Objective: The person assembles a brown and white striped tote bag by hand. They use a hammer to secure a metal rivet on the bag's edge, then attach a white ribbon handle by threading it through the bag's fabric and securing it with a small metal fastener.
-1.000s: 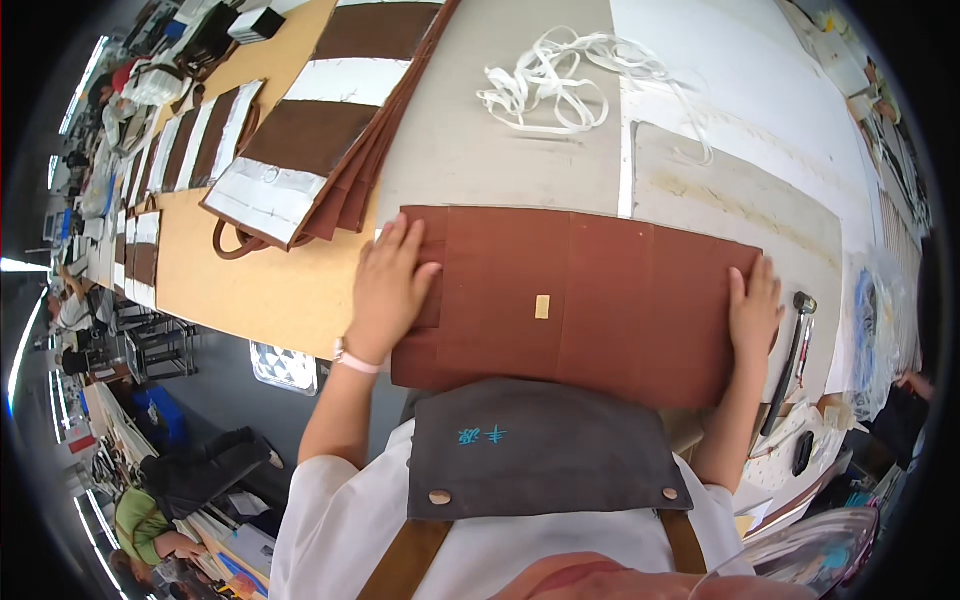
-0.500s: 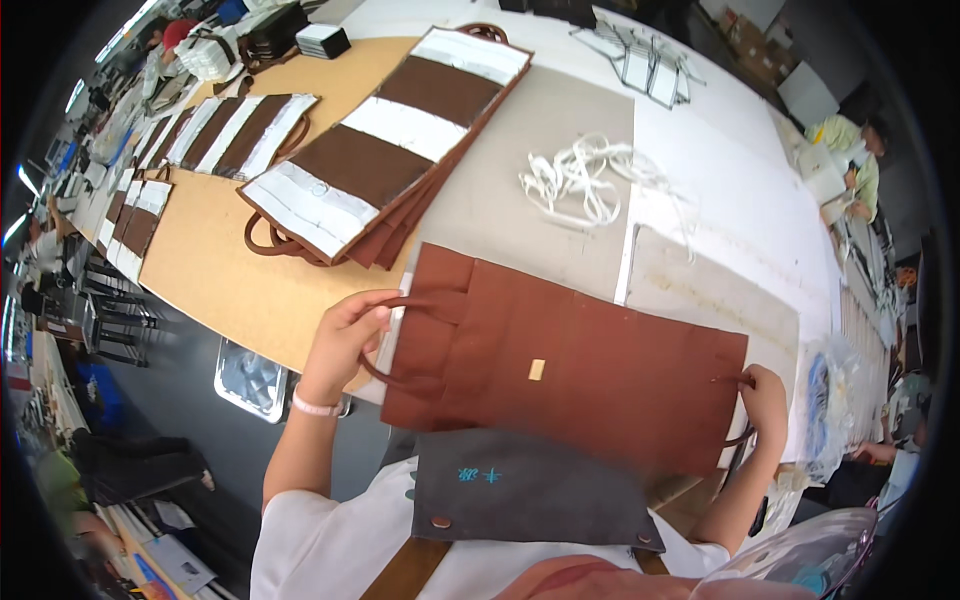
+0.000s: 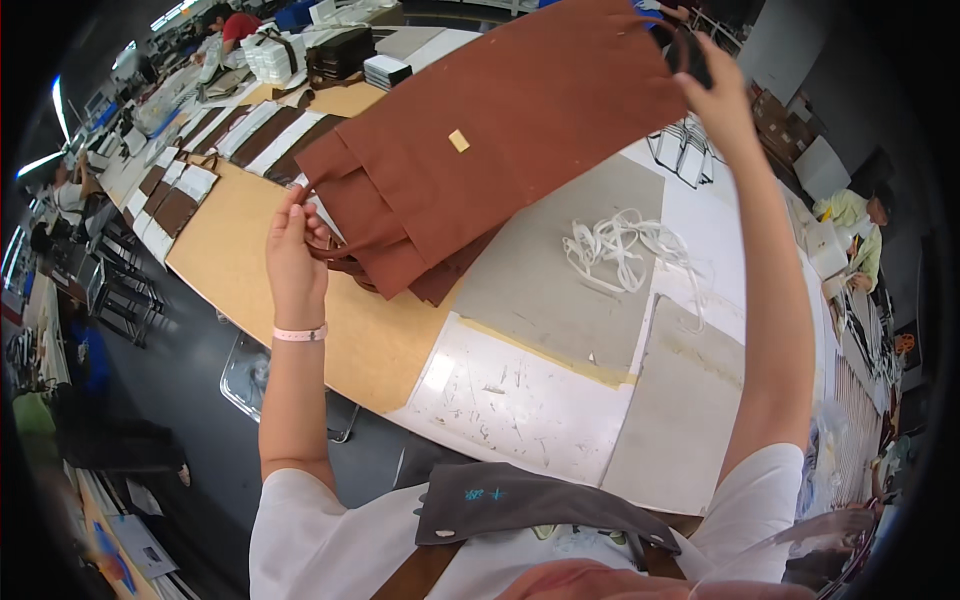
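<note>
Bag panel [image 3: 540,130]: being held lengthwise, right end higher
Left fingers [image 3: 296,222]: being curled round handle [image 3: 345,252]
Right fingers [image 3: 692,91]: spread, grip unclear

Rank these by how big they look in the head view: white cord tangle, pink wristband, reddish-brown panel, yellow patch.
1. Reddish-brown panel
2. White cord tangle
Unranked: pink wristband and yellow patch; too close to call.
</note>
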Tool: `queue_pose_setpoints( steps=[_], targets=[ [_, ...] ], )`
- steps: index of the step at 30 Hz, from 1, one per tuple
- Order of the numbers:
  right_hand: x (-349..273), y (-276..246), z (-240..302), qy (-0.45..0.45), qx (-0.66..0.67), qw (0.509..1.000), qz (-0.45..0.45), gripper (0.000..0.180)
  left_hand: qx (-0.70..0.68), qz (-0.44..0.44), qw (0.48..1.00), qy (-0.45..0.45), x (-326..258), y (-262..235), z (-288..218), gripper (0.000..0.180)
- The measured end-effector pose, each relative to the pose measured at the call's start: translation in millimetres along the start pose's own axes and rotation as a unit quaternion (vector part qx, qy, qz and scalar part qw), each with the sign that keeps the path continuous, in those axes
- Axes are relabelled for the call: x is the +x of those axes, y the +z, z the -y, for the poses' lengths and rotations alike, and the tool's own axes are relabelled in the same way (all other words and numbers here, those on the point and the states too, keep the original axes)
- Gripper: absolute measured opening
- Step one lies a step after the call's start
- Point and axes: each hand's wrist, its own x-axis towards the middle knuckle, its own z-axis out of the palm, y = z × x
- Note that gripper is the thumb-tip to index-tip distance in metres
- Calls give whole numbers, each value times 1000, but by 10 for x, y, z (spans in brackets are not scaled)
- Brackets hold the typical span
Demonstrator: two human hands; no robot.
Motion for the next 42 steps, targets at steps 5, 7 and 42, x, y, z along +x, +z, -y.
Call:
queue_pose_setpoints(
  steps=[5,7,42],
  targets=[
    [-1187,371,1359,-303,-68,934,179,67,436,12,900,15,54,-471,71,32],
    [-1503,102,1457,-368,-76,884,276,69,610,73,787,51,276,-556,3,30],
    [-2970,-1796,1059,105,1,909,404,84,490,276,746,356,296,1543,-2374,19]
  ],
)
